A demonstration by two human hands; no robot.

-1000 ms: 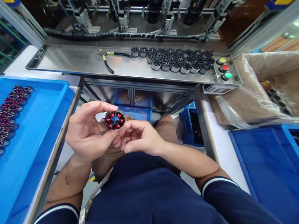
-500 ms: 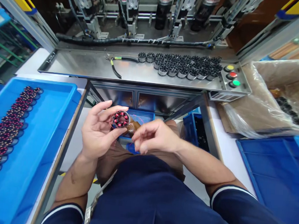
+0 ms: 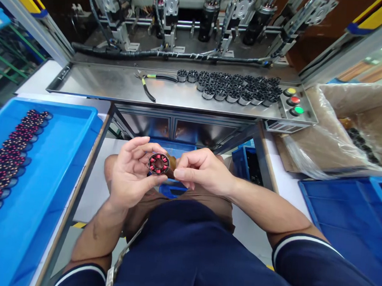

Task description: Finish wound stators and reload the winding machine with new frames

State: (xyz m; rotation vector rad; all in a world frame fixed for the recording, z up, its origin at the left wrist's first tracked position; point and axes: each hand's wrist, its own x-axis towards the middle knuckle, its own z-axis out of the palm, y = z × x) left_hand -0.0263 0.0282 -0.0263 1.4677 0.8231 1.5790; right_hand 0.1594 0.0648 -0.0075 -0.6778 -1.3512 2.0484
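Observation:
My left hand (image 3: 131,173) grips a motor stator (image 3: 158,163) between thumb and fingers, its round face with red windings turned up towards me. Close to the stator's right side, my right hand (image 3: 205,172) is closed, thumb pressed against the index finger. Whatever lies in that pinch is too small to make out. Behind and below the hands, a blue bin (image 3: 180,149) shows in part, with something brown and shiny in front of it.
Cutting pliers (image 3: 145,85) lie open on the steel tray (image 3: 100,82), left of several unwound stator cores (image 3: 234,87). Coloured push buttons (image 3: 295,101) sit at the tray's right end. A blue tray (image 3: 51,177) at left holds rows of wound stators (image 3: 9,169). A plastic-lined carton (image 3: 329,126) stands at right.
The left hand and stator have shifted slightly right and towards me. My right hand has come nearer the stator, and its thumb and index finger now press together.

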